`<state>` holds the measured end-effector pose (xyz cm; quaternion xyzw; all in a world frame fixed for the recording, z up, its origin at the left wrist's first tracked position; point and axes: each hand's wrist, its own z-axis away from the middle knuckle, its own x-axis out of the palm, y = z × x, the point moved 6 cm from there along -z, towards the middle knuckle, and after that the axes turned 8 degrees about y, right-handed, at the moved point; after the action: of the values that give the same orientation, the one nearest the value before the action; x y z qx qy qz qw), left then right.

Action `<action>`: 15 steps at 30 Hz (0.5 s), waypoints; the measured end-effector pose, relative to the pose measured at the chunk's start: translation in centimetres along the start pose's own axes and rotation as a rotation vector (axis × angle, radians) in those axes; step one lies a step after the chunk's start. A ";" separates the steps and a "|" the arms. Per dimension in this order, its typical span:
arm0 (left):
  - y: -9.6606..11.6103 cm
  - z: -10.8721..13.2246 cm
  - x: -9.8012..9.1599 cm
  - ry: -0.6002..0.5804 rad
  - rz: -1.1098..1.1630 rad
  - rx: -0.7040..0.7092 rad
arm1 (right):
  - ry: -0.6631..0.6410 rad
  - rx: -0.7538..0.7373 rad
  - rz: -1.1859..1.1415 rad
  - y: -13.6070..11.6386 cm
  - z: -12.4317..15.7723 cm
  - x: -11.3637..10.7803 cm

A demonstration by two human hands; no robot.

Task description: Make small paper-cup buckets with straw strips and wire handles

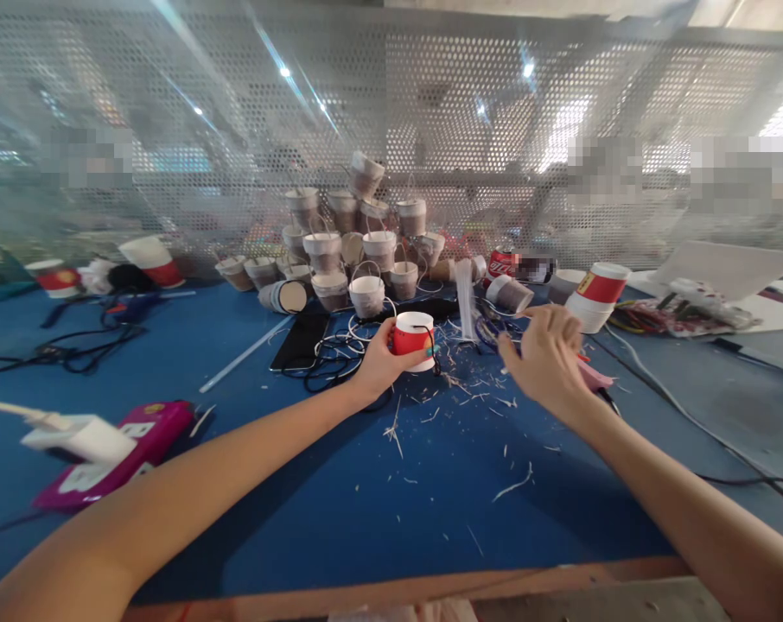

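Note:
My left hand [388, 358] is closed around a small red and white paper cup [412, 335], a little above or on the blue tabletop. A black cord [436, 350] hangs down the cup's right side. To the right, my right hand [550, 350] is over the table with nothing visible in it. Its fingers are bent, and the thumb stands apart from them. Just left of that hand lie a blue-purple coil of cord [488, 328] and a bundle of clear strips [465, 298]. Partly hidden behind the wrist is a pink object [595, 375].
Small wrapped cups with handles [323, 250] are stacked at the back. A phone [301, 341], black cable and pale stick [245, 354] lie left. A purple power strip [129, 449] sits near my left forearm. Paper cups [599, 294] stand right. White scraps [456, 389] litter the middle.

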<state>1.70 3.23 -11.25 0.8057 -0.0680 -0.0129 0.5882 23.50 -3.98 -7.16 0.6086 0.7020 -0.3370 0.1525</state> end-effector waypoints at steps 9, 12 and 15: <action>1.0 0.7 0.3 -0.023 -0.385 0.163 | -0.499 0.253 -1.011 -4.9 3.4 5.2; 0.8 0.7 0.6 -0.070 -0.403 0.215 | -0.609 0.352 -1.126 -5.1 3.6 5.9; 0.4 0.7 0.9 -0.142 -0.322 0.175 | -0.712 0.356 -1.188 -5.2 3.3 5.4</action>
<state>2.50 2.34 -11.03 0.8514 0.0199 -0.1575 0.4999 16.71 -2.28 -11.44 -0.0078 0.7567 -0.6508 0.0614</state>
